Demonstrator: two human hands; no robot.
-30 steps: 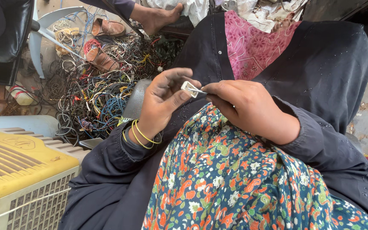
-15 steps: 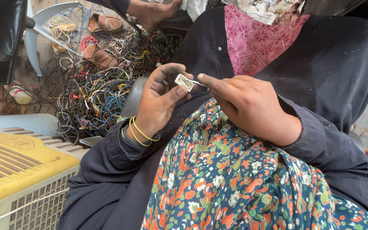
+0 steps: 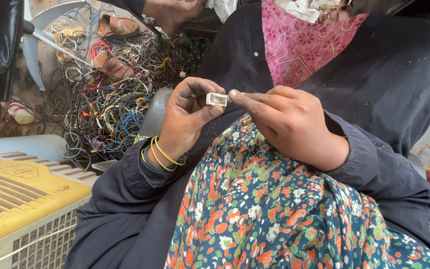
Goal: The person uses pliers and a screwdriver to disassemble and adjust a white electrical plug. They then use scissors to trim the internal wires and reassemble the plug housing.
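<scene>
From my head camera, my left hand (image 3: 187,117) pinches a small white plastic connector (image 3: 217,99) above my lap, and my right hand (image 3: 289,122) touches its end with a fingertip. No wire shows in it; the tangled wire pile (image 3: 110,107) remains unsorted.

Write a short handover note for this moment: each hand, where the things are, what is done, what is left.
Left hand: pinches a small white plastic connector between thumb and fingers, held above the lap.
Right hand: fingertips at the connector's right end; whether it grips cannot be told.
Things: tangled pile of coloured wires on the floor to the left; yellow grille-fronted appliance lower left.
Done: connector is free of any wire.
Left: nothing visibly set aside; the wire pile is unsorted.
</scene>
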